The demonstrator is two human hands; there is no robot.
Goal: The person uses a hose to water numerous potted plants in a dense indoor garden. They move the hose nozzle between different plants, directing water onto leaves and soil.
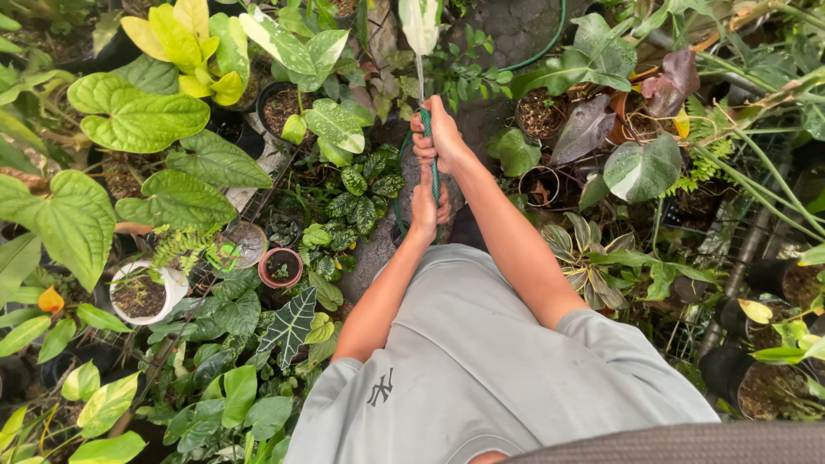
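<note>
Both my hands grip a green garden hose (435, 168) held out in front of me. My right hand (438, 137) closes on it nearest the nozzle end. Just below and closer to my body, my left hand (425, 206) holds the hose too. A thin stream of water (420, 76) leaves the hose tip and runs toward a pale leaf (419, 21) at the top. The hose loops down to the left of my hands over the dark stone ground (378, 249). I wear a grey shirt (481, 361).
Potted plants crowd both sides: large green heart-shaped leaves (137, 116) at left, a white pot (142, 292), a small pink pot (280, 266), dark-leaved plants (365, 193) near the hose. Black pots (541, 112) and variegated leaves (643, 167) stand at right. More green hose (550, 43) curves at top.
</note>
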